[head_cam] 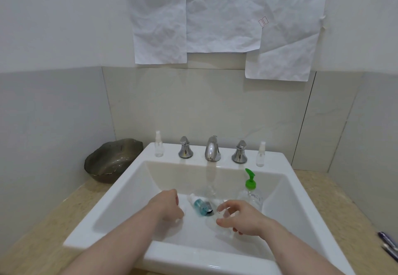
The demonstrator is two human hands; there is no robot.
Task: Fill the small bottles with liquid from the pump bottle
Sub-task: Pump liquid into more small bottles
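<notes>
Down in the white glossy sink (129,180), a pump bottle (251,197) with a green pump head is standing upright at the right, its clear body bearing a faint label too blurred to read. Beside the drain, a small bottle (199,207) holding teal liquid is lying on its side. The left hand (168,207) is hovering left of it with fingers (179,215) curled; whether they are holding anything cannot be told. The right hand (239,218) is reaching over a clear bottle (224,223) lying on the basin floor, its fingers (224,207) spread and loosely bent, not closed on it. Two clear spray bottles are standing on the sink's rear ledge, one at the left (159,145), one at the right (261,155), flanking the chrome faucet (212,148). Crumpled white paper sheets (226,16) are hanging on the wall, with small red marks that cannot be read. A dark wavy-edged bowl (113,159) is sitting on the beige stone bench (43,231).
</notes>
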